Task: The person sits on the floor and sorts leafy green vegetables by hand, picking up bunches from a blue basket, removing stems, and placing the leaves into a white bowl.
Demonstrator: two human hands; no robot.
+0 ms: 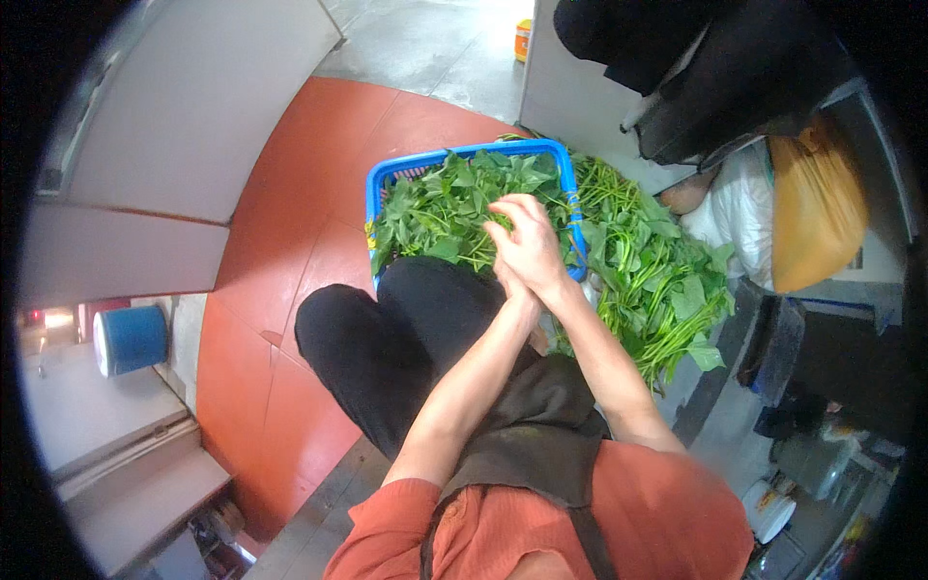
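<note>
A blue plastic basket (470, 151) full of leafy green stems (435, 210) stands on the floor in front of my knees. Over its right part is my right hand (523, 230), fingers curled above the leaves; whether it pinches anything is not clear. My left hand (511, 279) lies under and against my right hand at the wrist, mostly hidden by it. To the right of the basket, a large heap of long-stemmed greens (652, 283) spreads over the floor, its stems pointing in several directions.
Red floor panels (290, 203) lie to the left of the basket. White and orange bags (815, 210) rest beyond the heap, below dark hanging cloth (725, 65). A blue bucket (132, 341) stands at the far left. A white tub (768, 511) is at the lower right.
</note>
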